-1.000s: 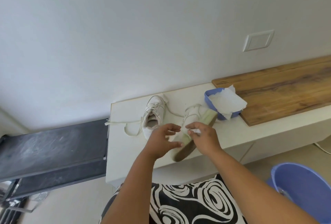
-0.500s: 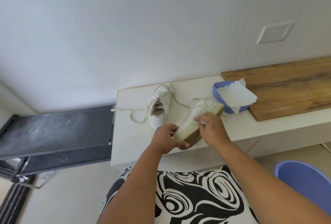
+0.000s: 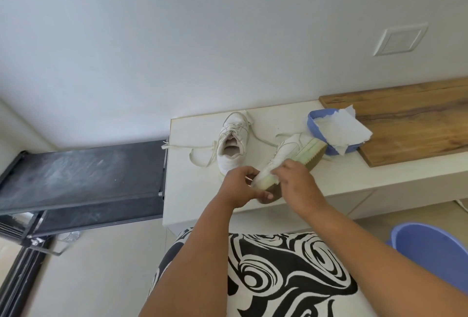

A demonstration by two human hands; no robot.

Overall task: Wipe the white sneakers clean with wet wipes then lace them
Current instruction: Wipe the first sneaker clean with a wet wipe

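Note:
A white sneaker (image 3: 291,153) lies tilted on its side over the white counter (image 3: 354,177), its pale sole edge and brown tread facing right. My left hand (image 3: 239,186) grips its heel end. My right hand (image 3: 297,180) presses a small white wipe (image 3: 274,173) against the sole edge near the heel; the wipe is mostly hidden under my fingers. The second white sneaker (image 3: 231,147) stands upright further back, opening toward me, with loose laces (image 3: 192,149) trailing left. A blue tub (image 3: 314,124) holds white wipes (image 3: 342,129).
A wooden board (image 3: 410,114) lies on the counter at the right. A black dusty shelf (image 3: 81,172) sits lower at the left. A blue bucket (image 3: 435,253) stands on the floor at the right. A black-and-white patterned garment (image 3: 286,273) covers my lap.
The camera has tipped so everything sits lower and right in view. My right hand slid with the wipe from the sneaker's middle back toward its heel end. My left hand kept its grip.

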